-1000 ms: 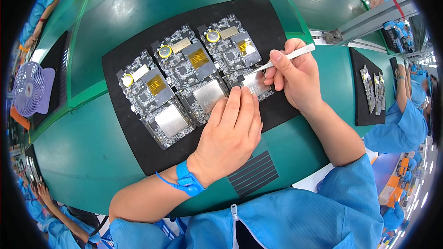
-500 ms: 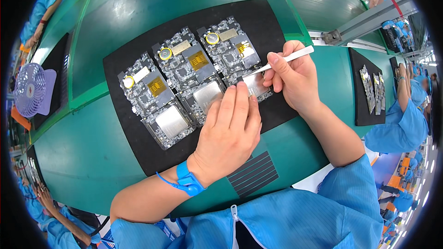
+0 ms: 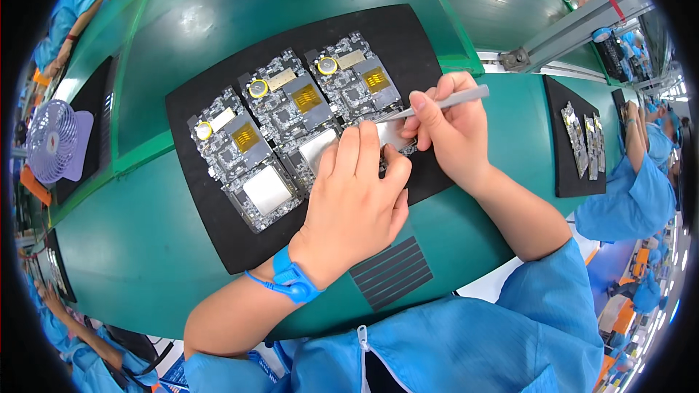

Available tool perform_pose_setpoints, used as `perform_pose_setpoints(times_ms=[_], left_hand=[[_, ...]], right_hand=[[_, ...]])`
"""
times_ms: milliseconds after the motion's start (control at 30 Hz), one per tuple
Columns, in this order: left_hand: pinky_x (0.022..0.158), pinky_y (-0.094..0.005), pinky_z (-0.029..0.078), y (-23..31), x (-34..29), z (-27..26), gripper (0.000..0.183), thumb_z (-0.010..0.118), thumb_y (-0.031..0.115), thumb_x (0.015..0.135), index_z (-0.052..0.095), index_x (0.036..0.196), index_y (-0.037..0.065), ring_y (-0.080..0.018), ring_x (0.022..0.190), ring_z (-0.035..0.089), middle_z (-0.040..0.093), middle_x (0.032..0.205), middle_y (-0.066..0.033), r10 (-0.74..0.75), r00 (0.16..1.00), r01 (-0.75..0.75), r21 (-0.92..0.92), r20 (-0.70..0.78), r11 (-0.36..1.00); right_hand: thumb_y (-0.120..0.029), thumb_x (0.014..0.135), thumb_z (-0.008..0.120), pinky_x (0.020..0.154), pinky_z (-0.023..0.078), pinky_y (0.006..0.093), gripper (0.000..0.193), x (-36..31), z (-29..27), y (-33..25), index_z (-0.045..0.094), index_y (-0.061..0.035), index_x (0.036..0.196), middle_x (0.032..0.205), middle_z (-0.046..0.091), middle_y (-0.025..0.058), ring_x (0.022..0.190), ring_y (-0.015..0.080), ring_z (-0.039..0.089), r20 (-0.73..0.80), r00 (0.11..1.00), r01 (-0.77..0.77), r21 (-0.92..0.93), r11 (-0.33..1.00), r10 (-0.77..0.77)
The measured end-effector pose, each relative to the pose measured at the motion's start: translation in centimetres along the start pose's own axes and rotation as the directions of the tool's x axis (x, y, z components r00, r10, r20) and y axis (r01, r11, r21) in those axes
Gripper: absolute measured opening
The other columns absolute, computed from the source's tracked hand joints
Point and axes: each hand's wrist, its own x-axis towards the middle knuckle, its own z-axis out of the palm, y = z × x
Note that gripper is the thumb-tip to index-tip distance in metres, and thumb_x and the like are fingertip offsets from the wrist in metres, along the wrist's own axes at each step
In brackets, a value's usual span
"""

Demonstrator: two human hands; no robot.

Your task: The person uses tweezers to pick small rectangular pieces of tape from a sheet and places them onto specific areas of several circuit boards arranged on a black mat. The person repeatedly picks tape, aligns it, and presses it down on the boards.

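Observation:
Three dark circuit boards lie side by side on a black mat: a left one, a middle one and a right one. Each carries a yellow-rimmed round coin cell, an amber patch and a silver metal plate. My right hand pinches silver tweezers, their tip down on the right board beside my left fingertips. My left hand, in a blue wrist strap, rests its fingertips between the middle and right boards. Its fingers are stretched with the forefinger bent; whatever lies under them is hidden.
The black mat sits on a green bench. Dark strips lie near the front edge. A purple fan stands at left. More boards lie on another mat at right. Other people in blue work on both sides.
The tweezers' tip has shifted left, closer to my left fingertips. My left forefinger has bent and drawn apart from the other fingers. The view has shifted slightly.

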Motion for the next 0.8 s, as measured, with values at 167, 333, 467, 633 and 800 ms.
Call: perform_pose_setpoints(times_ms=[167,333,467,633,800], left_hand=[[0.092,-0.0467,0.042,0.8,-1.3,1.1,0.058,0.068,0.025,0.072,0.054,0.119,-0.006,-0.0424,0.115,0.045,0.044,0.126,-0.0308,-0.003,0.997,0.008,0.068,-0.081,0.998],[0.096,-0.0455,0.041,1.5,-1.8,1.6,0.062,0.062,0.029,0.077,0.05,0.124,-0.011,-0.0426,0.117,0.045,0.047,0.123,-0.0291,-0.002,0.998,0.013,0.178,-0.061,0.984],[0.096,-0.0445,0.042,1.3,-1.7,1.4,0.06,0.06,0.031,0.079,0.052,0.121,-0.011,-0.0422,0.116,0.045,0.049,0.121,-0.0283,0.014,0.998,-0.002,0.195,-0.062,0.981],[0.095,-0.0436,0.042,1.2,-1.6,1.4,0.059,0.061,0.031,0.078,0.053,0.119,-0.01,-0.0412,0.116,0.046,0.05,0.119,-0.027,0.031,0.997,-0.016,0.192,-0.074,0.981],[0.094,-0.0446,0.042,1.0,-1.5,1.4,0.064,0.069,0.027,0.07,0.052,0.122,-0.006,-0.0406,0.115,0.046,0.048,0.121,-0.0248,0.015,0.994,-0.003,0.109,-0.108,0.994]], right_hand=[[-0.003,0.09,0.06,0.05,0.05,0.0199,0.021,-1.3,0.1,0.9,0.039,-0.002,0.093,0.075,0.061,0.0083,0.064,0.0092,0.064,0.068,0.923,0.383,-0.233,0.894,-0.378],[-0.001,0.088,0.063,0.053,0.051,0.0215,0.022,-1.7,0.1,0.7,0.042,-0.0023,0.091,0.078,0.063,0.0094,0.064,0.0097,0.064,0.096,0.923,0.384,-0.169,0.908,-0.373],[-0.004,0.086,0.067,0.054,0.052,0.0221,0.021,-1.6,0.2,1.1,0.046,-0.0018,0.089,0.079,0.064,0.0086,0.063,0.0102,0.064,0.128,0.926,0.377,-0.253,0.891,-0.355],[-0.004,0.085,0.068,0.055,0.052,0.0227,0.021,-1.6,0.1,1.3,0.047,-0.0016,0.089,0.078,0.065,0.0087,0.064,0.0124,0.065,0.139,0.926,0.378,-0.311,0.872,-0.352],[-0.005,0.086,0.066,0.052,0.051,0.0229,0.021,-1.5,-0.2,1.0,0.046,-0.0032,0.09,0.075,0.064,0.0099,0.061,0.0125,0.063,0.195,0.902,0.432,-0.435,0.79,-0.385]])
